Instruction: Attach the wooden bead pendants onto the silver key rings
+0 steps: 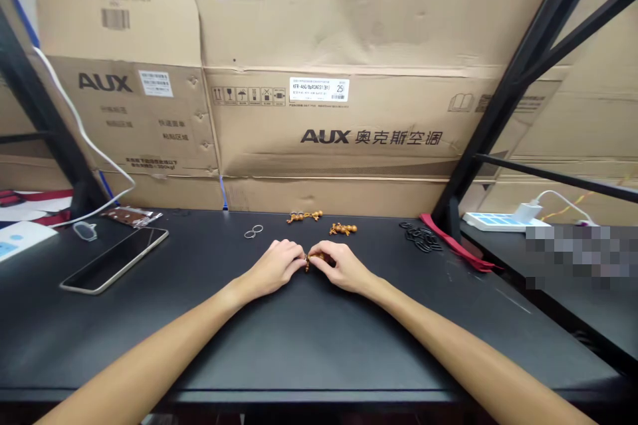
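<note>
Beaded piece (308, 266) pinched, right of the phone (114, 260)
From afar, I have my left hand (279, 265) and right hand (343, 267) gripping it; a loosened pinch could let it slip onto the worktop (309, 345).

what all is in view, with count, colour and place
table: one, black, foreground
cardboard panels: several, brown, back
posts: several, black, sides
phone: one, dark, left
packet: one, brown, left
oval item: one, pale, left
block: one, white-blue, left
rings: two, silver, centre
beaded pieces: several, amber, centre and between hands
loops: several, black, right
straps: several, red, sides
power strip: one, white-blue, right
cables: several, white, sides
left hand: one, bare, centre
right hand: one, bare, centre
</note>
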### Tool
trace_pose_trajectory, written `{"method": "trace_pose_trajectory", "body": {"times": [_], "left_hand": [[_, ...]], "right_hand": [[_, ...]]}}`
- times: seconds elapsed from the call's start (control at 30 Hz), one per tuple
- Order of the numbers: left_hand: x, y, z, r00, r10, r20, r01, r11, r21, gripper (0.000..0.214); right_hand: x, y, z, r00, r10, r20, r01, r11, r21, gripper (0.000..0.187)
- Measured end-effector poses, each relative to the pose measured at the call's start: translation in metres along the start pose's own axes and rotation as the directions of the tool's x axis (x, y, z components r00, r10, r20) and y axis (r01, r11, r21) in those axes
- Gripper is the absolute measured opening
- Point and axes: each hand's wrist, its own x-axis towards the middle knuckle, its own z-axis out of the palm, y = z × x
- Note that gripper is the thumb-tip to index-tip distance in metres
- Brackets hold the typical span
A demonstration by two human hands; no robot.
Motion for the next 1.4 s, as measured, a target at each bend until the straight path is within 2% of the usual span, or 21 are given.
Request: {"method": "trace_pose_trajectory", "body": {"times": [0.23, 0.43, 0.57, 0.73, 0.87, 1.1, 1.27, 1.4], "left_hand": [[0.002, 0.0, -0.001, 1.0, -0.025, -0.001, 0.025, 0.995, -0.096, 0.023], [0.001, -0.002, 0.0, 0.998, -0.04, 0.039, 0.043, 0.996, -0.077, 0.019], [-0.001, 0.0, -0.001, 0.998, -0.057, 0.039, 0.06, 0.996, -0.06, 0.018], [-0.001, 0.003, -0.001, 0.999, -0.044, -0.013, 0.043, 0.998, -0.051, 0.019], [0.0, 0.0, 0.001, 0.999, -0.034, -0.029, 0.032, 0.998, -0.046, 0.017], [-0.001, -0.002, 0.002, 0.998, -0.053, -0.029, 0.05, 0.995, -0.082, 0.02], [-0.002, -0.001, 0.002, 0.997, -0.06, -0.04, 0.057, 0.995, -0.078, 0.019], [-0.001, -0.004, 0.004, 0.998, -0.043, -0.043, 0.04, 0.997, -0.069, 0.016]], "right_hand": [[0.0, 0.006, 0.002, 1.0, 0.011, -0.015, -0.012, 0.996, -0.086, 0.015], [0.0, 0.013, 0.004, 0.997, 0.056, -0.047, -0.063, 0.987, -0.15, 0.015], [0.0, 0.01, 0.003, 1.0, 0.027, -0.014, -0.028, 0.994, -0.11, 0.015], [0.0, 0.001, 0.001, 1.0, -0.014, 0.026, 0.015, 0.999, -0.038, 0.016], [-0.001, 0.001, 0.002, 0.999, -0.03, 0.031, 0.031, 0.999, -0.038, 0.017], [0.0, 0.014, 0.002, 0.996, 0.062, -0.06, -0.07, 0.988, -0.138, 0.016], [0.0, 0.004, 0.001, 1.0, -0.019, 0.015, 0.02, 0.997, -0.073, 0.016], [0.0, -0.001, 0.001, 0.999, -0.02, 0.045, 0.022, 0.998, -0.059, 0.016]]}}
